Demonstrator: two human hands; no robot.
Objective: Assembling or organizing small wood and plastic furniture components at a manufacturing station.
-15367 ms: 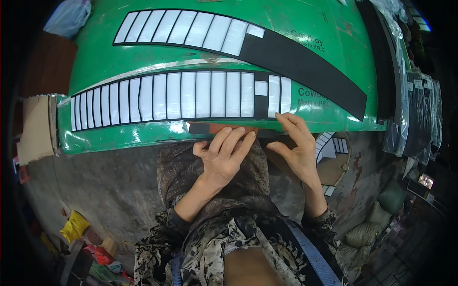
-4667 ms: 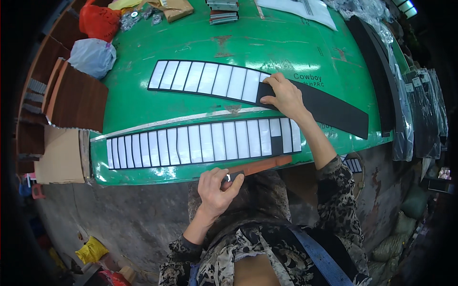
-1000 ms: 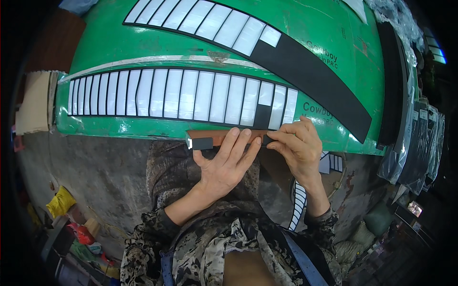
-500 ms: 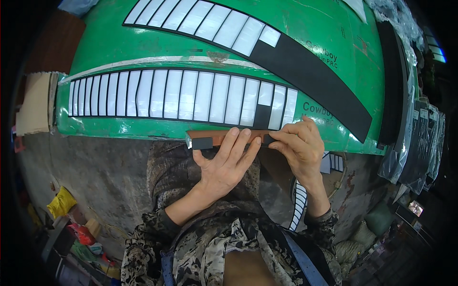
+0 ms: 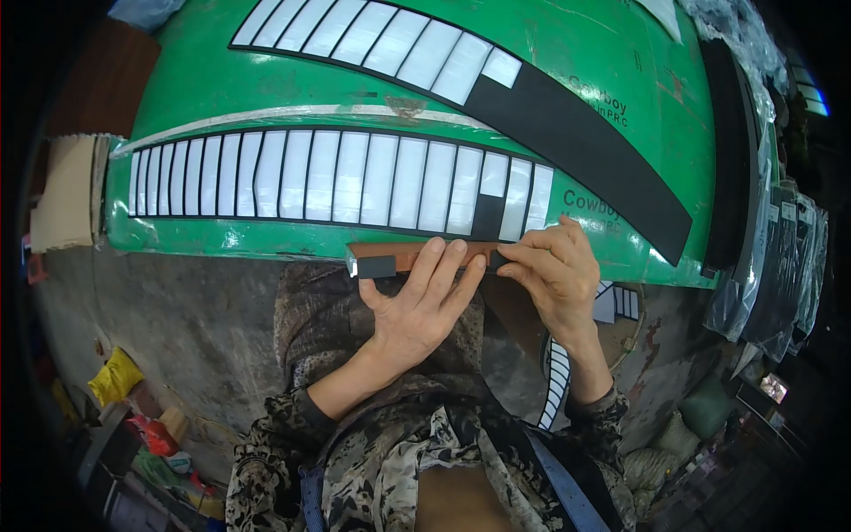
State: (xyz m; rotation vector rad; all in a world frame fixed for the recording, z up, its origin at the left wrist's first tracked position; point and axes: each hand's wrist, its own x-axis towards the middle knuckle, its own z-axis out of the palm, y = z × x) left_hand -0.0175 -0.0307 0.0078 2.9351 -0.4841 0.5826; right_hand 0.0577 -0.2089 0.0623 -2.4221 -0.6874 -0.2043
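At the table's near edge, my left hand (image 5: 409, 306) grips a narrow brown bar (image 5: 404, 255), its fingers across the top and its thumb underneath. A dark grey rectangular piece (image 5: 377, 267) sits on the bar's left end. My right hand (image 5: 563, 270) is closed in a pinch on a small black piece (image 5: 496, 260) at the right end of the bar. Just beyond the bar lies a long black strip (image 5: 486, 217) covered with white panels, one of them shorter than its neighbours. Farther back, a curved black strip (image 5: 594, 164) has white panels on its left part and bare black on its right.
A green plastic-covered surface (image 5: 222, 89) carries the strips. Dark sheets in clear plastic (image 5: 780, 257) hang at its right side, and cardboard (image 5: 66, 195) stands at its left. Below on the right are more white-panelled strips (image 5: 556, 381). A yellow bag (image 5: 115, 376) lies on the floor.
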